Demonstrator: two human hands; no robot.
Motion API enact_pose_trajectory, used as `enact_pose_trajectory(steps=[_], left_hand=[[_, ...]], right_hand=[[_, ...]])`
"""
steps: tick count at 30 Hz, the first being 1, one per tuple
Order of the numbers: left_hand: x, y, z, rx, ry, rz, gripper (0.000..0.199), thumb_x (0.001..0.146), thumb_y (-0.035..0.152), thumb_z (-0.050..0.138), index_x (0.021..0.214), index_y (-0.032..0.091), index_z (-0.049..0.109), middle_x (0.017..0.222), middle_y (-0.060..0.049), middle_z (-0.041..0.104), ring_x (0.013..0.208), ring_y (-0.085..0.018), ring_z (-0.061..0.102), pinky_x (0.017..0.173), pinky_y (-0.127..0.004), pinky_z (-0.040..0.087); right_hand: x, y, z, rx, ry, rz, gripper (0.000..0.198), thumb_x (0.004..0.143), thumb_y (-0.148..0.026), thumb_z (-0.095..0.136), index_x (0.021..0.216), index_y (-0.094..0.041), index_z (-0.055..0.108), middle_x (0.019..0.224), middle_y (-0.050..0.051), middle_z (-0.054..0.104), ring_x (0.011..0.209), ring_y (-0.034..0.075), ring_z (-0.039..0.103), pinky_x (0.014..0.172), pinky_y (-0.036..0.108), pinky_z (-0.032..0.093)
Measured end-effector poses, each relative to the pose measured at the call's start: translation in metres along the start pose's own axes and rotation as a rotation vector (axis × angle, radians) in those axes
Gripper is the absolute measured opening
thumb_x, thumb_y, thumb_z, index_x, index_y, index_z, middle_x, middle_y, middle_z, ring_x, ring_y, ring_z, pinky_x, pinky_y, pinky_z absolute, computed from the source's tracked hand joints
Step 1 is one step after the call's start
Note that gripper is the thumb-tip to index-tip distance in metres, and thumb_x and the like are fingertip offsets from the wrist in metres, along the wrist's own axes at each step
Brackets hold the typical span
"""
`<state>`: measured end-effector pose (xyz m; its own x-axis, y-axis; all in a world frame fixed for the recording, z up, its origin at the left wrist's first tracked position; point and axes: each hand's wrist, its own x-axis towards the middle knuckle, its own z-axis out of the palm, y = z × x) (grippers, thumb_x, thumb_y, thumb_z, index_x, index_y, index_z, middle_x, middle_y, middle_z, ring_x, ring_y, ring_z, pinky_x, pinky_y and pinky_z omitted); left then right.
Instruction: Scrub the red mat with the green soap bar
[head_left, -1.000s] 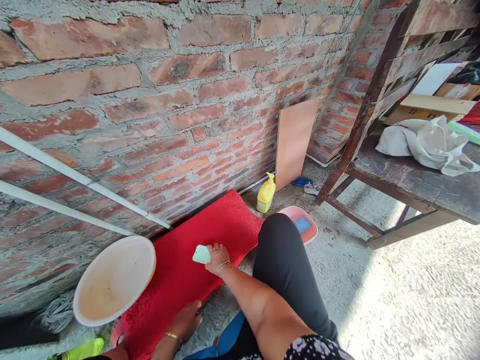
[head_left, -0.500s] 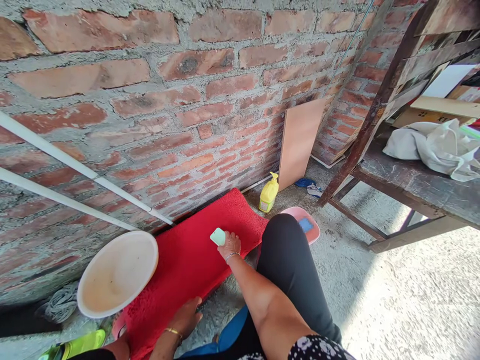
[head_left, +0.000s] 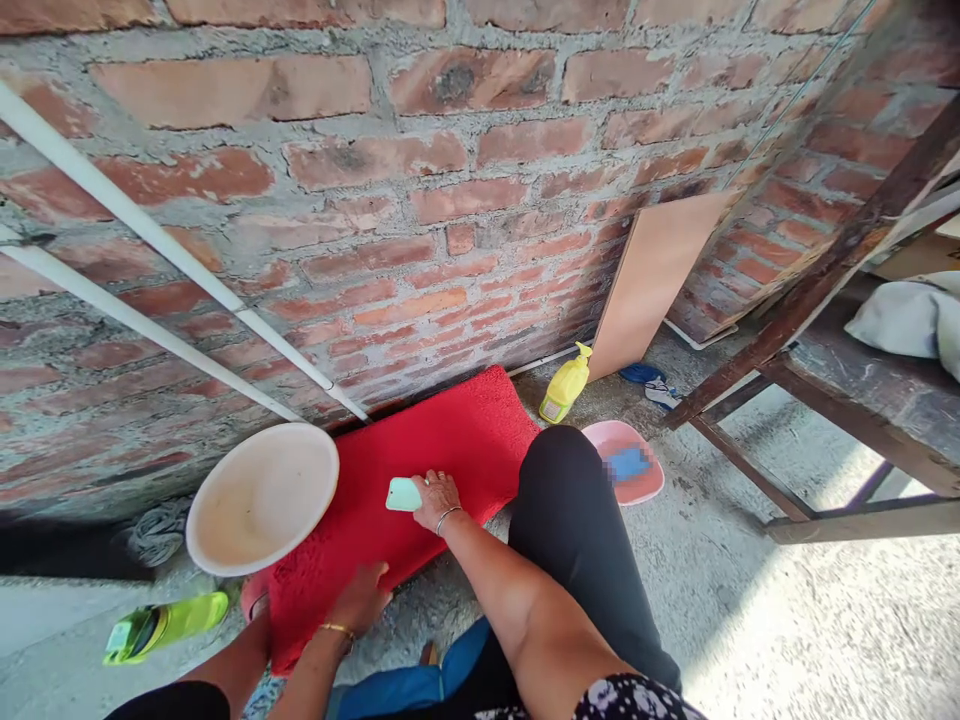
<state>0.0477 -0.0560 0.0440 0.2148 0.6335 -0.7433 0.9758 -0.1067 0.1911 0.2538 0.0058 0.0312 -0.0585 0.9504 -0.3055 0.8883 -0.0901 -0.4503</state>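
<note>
Mat, red and oblong, lies at seven o'clock, smoother in the middle, shaggy towards its ends. White basin stands at eight o'clock. Left hand, blurred, is at the mat's near edge; I cannot tell if it grips. Right hand grasps a pale green block, shifted along the mat towards eight o'clock since half a second ago.

Brick wall, leaning board, dark wooden seat
</note>
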Motion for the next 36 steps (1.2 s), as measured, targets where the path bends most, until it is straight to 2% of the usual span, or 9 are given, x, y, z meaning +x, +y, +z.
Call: enact_pose_trajectory(steps=[5, 8, 12, 17, 22, 26, 29, 32, 36], left_hand=[[0.018, -0.012, -0.022, 0.002, 0.284, -0.315, 0.062, 0.092, 0.041, 0.04, 0.149, 0.018, 0.033, 0.14, -0.021, 0.046, 0.125, -0.034, 0.049, 0.095, -0.046, 0.043], [0.027, -0.014, -0.031, -0.04, 0.37, -0.447, 0.076, 0.088, 0.054, 0.045, 0.152, 0.018, 0.026, 0.145, -0.024, 0.039, 0.134, -0.039, 0.037, 0.095, -0.052, 0.041], [0.043, -0.013, -0.03, -0.126, 0.332, -0.523, 0.1, 0.076, 0.065, 0.058, 0.154, 0.018, 0.018, 0.156, -0.026, 0.022, 0.143, -0.043, 0.019, 0.102, -0.058, 0.035], [0.056, -0.006, -0.024, -0.134, 0.281, -0.532, 0.114, 0.067, 0.062, 0.07, 0.155, 0.015, 0.015, 0.157, -0.032, 0.012, 0.143, -0.049, 0.015, 0.097, -0.063, 0.037], [0.061, 0.002, -0.024, -0.054, 0.277, -0.536, 0.123, 0.062, 0.06, 0.076, 0.155, 0.011, 0.013, 0.153, -0.038, 0.013, 0.139, -0.056, 0.016, 0.089, -0.067, 0.04], [0.064, 0.004, -0.023, -0.049, 0.291, -0.567, 0.123, 0.06, 0.059, 0.077, 0.155, 0.012, 0.014, 0.154, -0.037, 0.015, 0.139, -0.055, 0.019, 0.089, -0.067, 0.041], [0.067, 0.003, -0.022, -0.068, 0.285, -0.598, 0.125, 0.058, 0.058, 0.078, 0.155, 0.015, 0.013, 0.155, -0.034, 0.015, 0.141, -0.053, 0.018, 0.09, -0.067, 0.04], [0.069, 0.003, -0.022, -0.091, 0.278, -0.606, 0.126, 0.056, 0.057, 0.079, 0.155, 0.016, 0.012, 0.157, -0.033, 0.012, 0.142, -0.053, 0.015, 0.093, -0.068, 0.039], [0.067, 0.002, -0.024, -0.112, 0.258, -0.595, 0.127, 0.057, 0.057, 0.077, 0.156, 0.017, 0.009, 0.158, -0.032, 0.009, 0.142, -0.053, 0.013, 0.094, -0.069, 0.037]], right_hand=[[0.015, 0.021, -0.019, 0.095, 0.167, 0.321, 0.065, 0.074, -0.04, 0.065, 0.134, -0.025, 0.047, 0.122, 0.01, 0.056, 0.108, 0.024, 0.053, 0.092, 0.034, 0.04], [0.024, 0.017, -0.02, 0.135, 0.217, 0.354, 0.069, 0.074, -0.044, 0.067, 0.136, -0.022, 0.046, 0.122, 0.01, 0.056, 0.105, 0.023, 0.054, 0.092, 0.032, 0.04], [0.032, -0.01, -0.007, 0.094, 0.118, 0.179, 0.069, 0.069, -0.042, 0.071, 0.133, -0.025, 0.05, 0.121, 0.008, 0.057, 0.106, 0.023, 0.053, 0.094, 0.031, 0.039], [0.036, -0.027, 0.008, -0.07, -0.014, 0.048, 0.067, 0.071, -0.038, 0.07, 0.135, -0.028, 0.049, 0.124, 0.009, 0.055, 0.11, 0.024, 0.052, 0.093, 0.033, 0.037], [0.034, 0.021, -0.006, -0.062, 0.091, 0.186, 0.066, 0.072, -0.04, 0.071, 0.133, -0.027, 0.05, 0.118, 0.009, 0.059, 0.105, 0.022, 0.057, 0.088, 0.031, 0.04], [0.023, 0.074, -0.027, 0.061, 0.224, 0.444, 0.067, 0.071, -0.045, 0.07, 0.131, -0.023, 0.051, 0.116, 0.01, 0.061, 0.1, 0.022, 0.061, 0.082, 0.03, 0.044], [0.011, 0.097, -0.035, 0.222, 0.287, 0.607, 0.069, 0.068, -0.049, 0.07, 0.128, -0.02, 0.053, 0.116, 0.012, 0.063, 0.098, 0.023, 0.063, 0.078, 0.03, 0.046], [-0.004, 0.099, -0.035, 0.303, 0.304, 0.597, 0.07, 0.066, -0.047, 0.071, 0.126, -0.016, 0.053, 0.114, 0.013, 0.064, 0.096, 0.023, 0.063, 0.079, 0.03, 0.048], [-0.026, 0.081, -0.034, 0.233, 0.231, 0.472, 0.071, 0.066, -0.044, 0.071, 0.128, -0.017, 0.053, 0.119, 0.011, 0.062, 0.102, 0.022, 0.062, 0.085, 0.03, 0.047]])
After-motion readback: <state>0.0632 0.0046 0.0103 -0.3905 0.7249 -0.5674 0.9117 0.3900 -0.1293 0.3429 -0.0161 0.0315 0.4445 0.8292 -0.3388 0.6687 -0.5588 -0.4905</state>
